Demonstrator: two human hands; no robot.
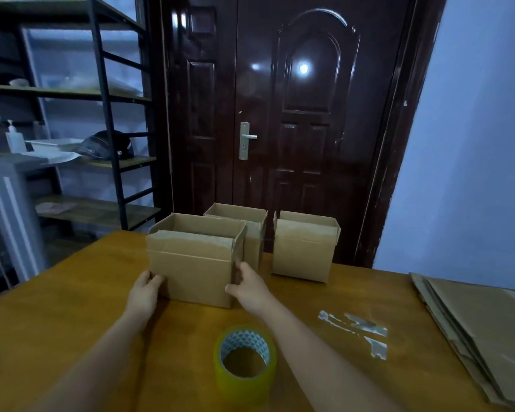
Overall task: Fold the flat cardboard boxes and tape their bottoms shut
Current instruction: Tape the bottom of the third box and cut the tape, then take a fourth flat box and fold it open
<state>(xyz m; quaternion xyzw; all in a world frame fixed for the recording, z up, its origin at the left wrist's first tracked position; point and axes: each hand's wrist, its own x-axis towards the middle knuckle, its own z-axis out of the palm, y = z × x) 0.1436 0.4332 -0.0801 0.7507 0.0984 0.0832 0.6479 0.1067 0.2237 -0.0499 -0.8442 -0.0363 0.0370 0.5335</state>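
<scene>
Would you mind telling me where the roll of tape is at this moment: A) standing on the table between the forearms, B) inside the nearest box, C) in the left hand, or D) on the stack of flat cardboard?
A: the roll of tape stands on the table between the forearms, while the left hand and right hand hold the nearest box.

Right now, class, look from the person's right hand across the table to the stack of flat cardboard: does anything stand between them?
Nothing upright blocks the way. Between the right hand, which holds the near box, and the flat cardboard stack lies open table with only torn tape scraps stuck flat. The tape roll sits nearer the person, off that line.
</scene>
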